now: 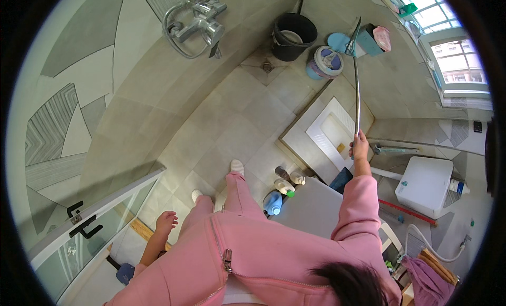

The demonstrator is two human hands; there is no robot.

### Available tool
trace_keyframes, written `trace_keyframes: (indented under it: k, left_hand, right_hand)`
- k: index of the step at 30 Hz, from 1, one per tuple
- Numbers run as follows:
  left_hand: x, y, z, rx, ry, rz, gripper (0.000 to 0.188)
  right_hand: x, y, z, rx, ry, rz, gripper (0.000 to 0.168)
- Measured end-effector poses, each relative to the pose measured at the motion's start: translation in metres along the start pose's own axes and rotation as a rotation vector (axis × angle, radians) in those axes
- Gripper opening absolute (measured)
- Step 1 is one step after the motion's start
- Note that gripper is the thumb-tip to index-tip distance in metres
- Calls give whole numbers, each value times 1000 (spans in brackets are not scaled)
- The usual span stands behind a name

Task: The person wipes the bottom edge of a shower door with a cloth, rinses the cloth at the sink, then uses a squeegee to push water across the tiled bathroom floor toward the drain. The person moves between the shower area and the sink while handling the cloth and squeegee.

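My right hand [359, 146] is closed around the metal pole of a long-handled tool [357, 88], above the edge of the squat toilet [336, 132]. The tool's far end has a blue-green frame near the wall, beside a teal bin [369, 40] with a pink bag; what kind of head it is, I cannot tell. My left hand [167, 222] hangs at my side, fingers partly curled, with nothing in it, between the glass door [118, 215] and my leg.
A black bucket [294, 37] and a lidded tub [325, 63] stand by the wall near a floor drain [267, 67]. Several bottles [284, 185] stand on the floor beside a grey-topped washing machine or cabinet [312, 207]. A shower mixer [201, 25] juts from the left wall.
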State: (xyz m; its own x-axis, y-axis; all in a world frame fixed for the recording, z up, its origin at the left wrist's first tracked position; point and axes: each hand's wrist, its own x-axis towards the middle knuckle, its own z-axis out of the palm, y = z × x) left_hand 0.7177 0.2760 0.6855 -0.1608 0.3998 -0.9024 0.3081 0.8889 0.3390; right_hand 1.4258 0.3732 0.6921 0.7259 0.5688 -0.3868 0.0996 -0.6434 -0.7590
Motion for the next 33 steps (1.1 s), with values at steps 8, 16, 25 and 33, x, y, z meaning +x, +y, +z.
trace_keyframes:
  k: [8, 16, 25, 33]
  left_hand:
    - [-15, -11, -4, -34, 38, -38, 25]
    - [-5, -8, 3, -42, 9, -20, 25]
    - [4, 12, 7, -9, -8, -21, 23]
    - [5, 4, 7, -38, -25, -6, 21]
  right_hand:
    - [55, -21, 20, -518, -27, 100, 29]
    - [119, 88, -6, -1082, -128, 96, 18]
    - [9, 98, -39, -867, -36, -6, 17]
    - [-17, 22, -30, -900, 48, 3, 24]
